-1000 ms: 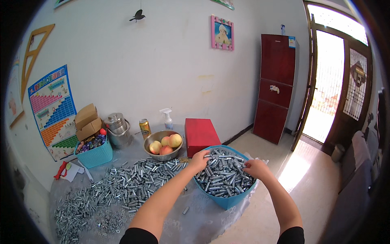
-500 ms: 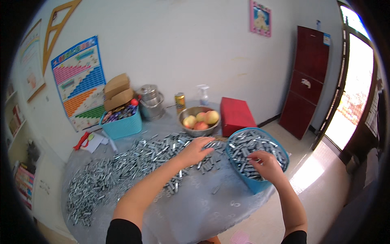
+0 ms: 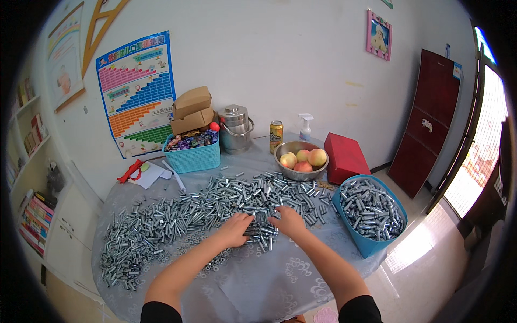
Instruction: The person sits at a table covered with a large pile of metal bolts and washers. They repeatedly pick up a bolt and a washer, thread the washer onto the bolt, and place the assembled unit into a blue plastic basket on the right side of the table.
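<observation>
A wide heap of short silvery metal tubes [image 3: 177,212] spreads across the table. At its front edge, my left hand [image 3: 235,229] rests against the tubes, its fingers bent but apart. Opposite it, my right hand [image 3: 289,222] reaches in with thumb and fingers parted. Between the two lies a small cluster of tubes [image 3: 262,232], and neither hand visibly grips one. Small metal rings [image 3: 218,262] are scattered by my left forearm. To the right stands a blue plastic bin [image 3: 360,240], filled nearly to its rim with the same kind of tubes [image 3: 374,210].
Behind the heap are a turquoise basket [image 3: 194,160] of small packets, a steel pail [image 3: 235,132], a yellow can [image 3: 276,136], a spray bottle [image 3: 305,128], a steel bowl [image 3: 301,175] of fruit and a red box [image 3: 346,158]. A patterned cloth [image 3: 258,285] covers the table.
My right hand has moved left from over the blue bin to the heap. My left hand has shifted down to the heap's front edge. The whole view has turned left.
</observation>
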Available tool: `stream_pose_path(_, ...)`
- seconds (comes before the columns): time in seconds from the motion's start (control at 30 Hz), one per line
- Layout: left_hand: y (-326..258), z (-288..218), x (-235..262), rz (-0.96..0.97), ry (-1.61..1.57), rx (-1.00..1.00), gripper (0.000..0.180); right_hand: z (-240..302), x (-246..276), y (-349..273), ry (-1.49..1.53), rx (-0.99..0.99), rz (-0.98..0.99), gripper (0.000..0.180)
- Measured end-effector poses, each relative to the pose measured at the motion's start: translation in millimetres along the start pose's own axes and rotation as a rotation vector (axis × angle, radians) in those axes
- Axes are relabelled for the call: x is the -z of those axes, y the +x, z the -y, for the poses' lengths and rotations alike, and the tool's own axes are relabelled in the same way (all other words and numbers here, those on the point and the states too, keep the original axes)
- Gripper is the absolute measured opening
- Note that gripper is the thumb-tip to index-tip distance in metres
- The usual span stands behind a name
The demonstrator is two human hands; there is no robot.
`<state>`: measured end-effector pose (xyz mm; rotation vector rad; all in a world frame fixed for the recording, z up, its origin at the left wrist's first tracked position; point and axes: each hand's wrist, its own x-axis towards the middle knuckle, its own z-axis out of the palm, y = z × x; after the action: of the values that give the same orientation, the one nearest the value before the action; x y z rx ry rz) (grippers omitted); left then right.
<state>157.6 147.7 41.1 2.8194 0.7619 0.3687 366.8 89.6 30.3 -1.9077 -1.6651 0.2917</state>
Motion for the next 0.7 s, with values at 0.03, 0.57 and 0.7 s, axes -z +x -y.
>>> stream_pose_path(0.03,1,0,-3,-0.016,0.001,0.003,0.055,1,-9,9,-0.019,-0.041,-0.001,0.049)
stream_pose_path(0.57,4,8,-20,-0.118,-0.232,0.126,0.014,-68,10,23,0.180,-0.172,0.333,0.025)
stream_pose_path(0.7,-1,12,-20,-0.061,-0.268,0.105,0.016,-59,9,24,0.225,-0.160,0.435,0.041)
